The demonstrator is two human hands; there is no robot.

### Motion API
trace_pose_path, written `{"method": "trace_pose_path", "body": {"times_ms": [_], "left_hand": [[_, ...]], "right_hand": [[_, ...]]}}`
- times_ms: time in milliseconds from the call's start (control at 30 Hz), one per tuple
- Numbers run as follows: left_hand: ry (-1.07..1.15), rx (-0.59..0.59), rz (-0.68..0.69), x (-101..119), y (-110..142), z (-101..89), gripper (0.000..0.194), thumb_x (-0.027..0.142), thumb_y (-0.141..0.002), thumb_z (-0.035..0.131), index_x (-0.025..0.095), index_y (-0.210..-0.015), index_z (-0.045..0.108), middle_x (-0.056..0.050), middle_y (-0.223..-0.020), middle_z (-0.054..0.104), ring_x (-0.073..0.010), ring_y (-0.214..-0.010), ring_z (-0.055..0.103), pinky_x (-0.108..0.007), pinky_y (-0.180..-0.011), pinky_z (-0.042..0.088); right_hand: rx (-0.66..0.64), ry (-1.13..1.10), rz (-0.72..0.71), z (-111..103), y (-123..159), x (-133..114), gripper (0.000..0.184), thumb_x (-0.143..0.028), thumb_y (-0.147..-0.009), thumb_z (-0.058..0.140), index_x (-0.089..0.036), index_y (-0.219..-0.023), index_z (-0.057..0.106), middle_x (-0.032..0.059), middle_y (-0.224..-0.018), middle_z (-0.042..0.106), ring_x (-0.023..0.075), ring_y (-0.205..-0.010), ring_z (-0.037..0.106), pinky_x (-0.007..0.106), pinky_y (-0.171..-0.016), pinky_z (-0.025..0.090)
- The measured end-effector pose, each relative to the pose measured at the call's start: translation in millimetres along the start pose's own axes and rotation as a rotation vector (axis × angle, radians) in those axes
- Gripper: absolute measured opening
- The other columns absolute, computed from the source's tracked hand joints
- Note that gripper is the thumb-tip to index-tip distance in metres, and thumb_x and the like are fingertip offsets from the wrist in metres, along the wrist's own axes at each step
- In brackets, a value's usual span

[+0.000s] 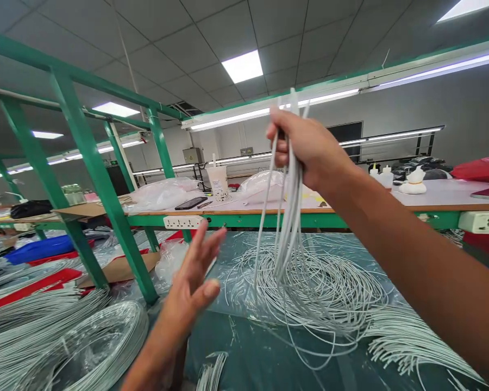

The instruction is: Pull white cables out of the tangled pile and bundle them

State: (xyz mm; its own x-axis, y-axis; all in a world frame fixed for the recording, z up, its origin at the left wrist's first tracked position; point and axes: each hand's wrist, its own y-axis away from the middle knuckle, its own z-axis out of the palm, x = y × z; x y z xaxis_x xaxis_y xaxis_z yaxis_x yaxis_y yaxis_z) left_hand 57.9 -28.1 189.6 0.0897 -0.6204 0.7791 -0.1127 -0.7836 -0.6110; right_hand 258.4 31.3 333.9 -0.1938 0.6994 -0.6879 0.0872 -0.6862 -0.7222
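Observation:
My right hand point(305, 149) is raised high and closed round a bundle of thin white cables point(287, 217). The cables hang down from my fist into a loose tangled coil of the same cable point(309, 288) lying on the green table top point(261, 353). My left hand point(193, 279) is lower and to the left of the hanging strands, fingers stretched out and apart, palm turned toward the cables, touching nothing.
A large bagged coil of white cable point(65, 342) lies at the lower left. Green frame posts point(101, 190) rise on the left. The shelf point(269, 209) behind carries a plastic cup point(219, 183), a phone point(190, 203), plastic bags and a power strip point(183, 221). Cut cable lengths point(411, 339) lie at right.

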Motion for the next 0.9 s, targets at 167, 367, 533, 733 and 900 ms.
{"method": "trace_pose_path", "body": {"times_ms": [167,367,533,733,900], "left_hand": [[-0.009,-0.343,-0.122,79.6,-77.3,27.5,0.085,0.031,-0.058,0.07,0.026,-0.129,0.025,-0.007,-0.121,0.05,-0.0246,-0.113,0.043,-0.041,-0.095,0.033],[0.128,-0.306,-0.337,52.4,-94.7,72.0,0.01,0.007,-0.067,0.047,0.011,-0.06,0.052,-0.001,-0.051,0.053,-0.0116,-0.052,0.053,-0.027,-0.057,0.044],[0.341,-0.186,-0.424,22.3,-101.0,76.7,0.022,0.015,-0.078,0.039,0.016,-0.057,0.041,0.009,-0.038,0.027,-0.0035,-0.033,0.032,-0.018,-0.039,0.034],[0.439,-0.046,-0.387,10.9,-127.7,58.3,0.022,0.018,-0.085,0.031,0.016,-0.065,0.041,0.012,-0.035,0.022,-0.0009,-0.027,0.018,-0.013,-0.031,0.017],[0.357,-0.093,-0.291,78.1,-128.2,-3.6,0.025,0.013,-0.081,0.024,0.016,-0.059,0.035,0.012,-0.035,0.018,0.0021,-0.028,0.018,-0.009,-0.037,0.007]], "right_hand": [[-0.106,0.415,-0.168,34.4,-1.6,11.5,0.037,-0.038,-0.081,0.044,-0.012,-0.055,0.05,-0.0028,-0.05,0.04,0.0062,-0.049,0.039,0.022,-0.055,0.033],[-0.128,0.622,-0.086,22.3,9.6,26.3,0.035,-0.043,-0.076,0.048,-0.014,-0.057,0.055,0.0005,-0.052,0.049,0.0114,-0.054,0.046,0.028,-0.06,0.037],[0.051,0.164,0.149,4.6,56.4,73.1,0.062,-0.053,-0.068,0.055,-0.022,-0.119,0.04,0.0102,-0.12,0.044,0.0193,-0.093,0.05,0.031,-0.073,0.043],[-0.445,-0.028,0.635,29.4,200.3,184.7,0.036,-0.04,-0.058,0.065,-0.022,-0.09,0.061,-0.0022,-0.063,0.058,0.0134,-0.059,0.055,0.027,-0.059,0.045],[-0.367,0.338,0.65,-33.6,263.5,237.8,0.014,-0.03,-0.052,0.063,-0.024,-0.044,0.055,-0.005,-0.042,0.046,0.013,-0.042,0.042,0.027,-0.043,0.029]]}}
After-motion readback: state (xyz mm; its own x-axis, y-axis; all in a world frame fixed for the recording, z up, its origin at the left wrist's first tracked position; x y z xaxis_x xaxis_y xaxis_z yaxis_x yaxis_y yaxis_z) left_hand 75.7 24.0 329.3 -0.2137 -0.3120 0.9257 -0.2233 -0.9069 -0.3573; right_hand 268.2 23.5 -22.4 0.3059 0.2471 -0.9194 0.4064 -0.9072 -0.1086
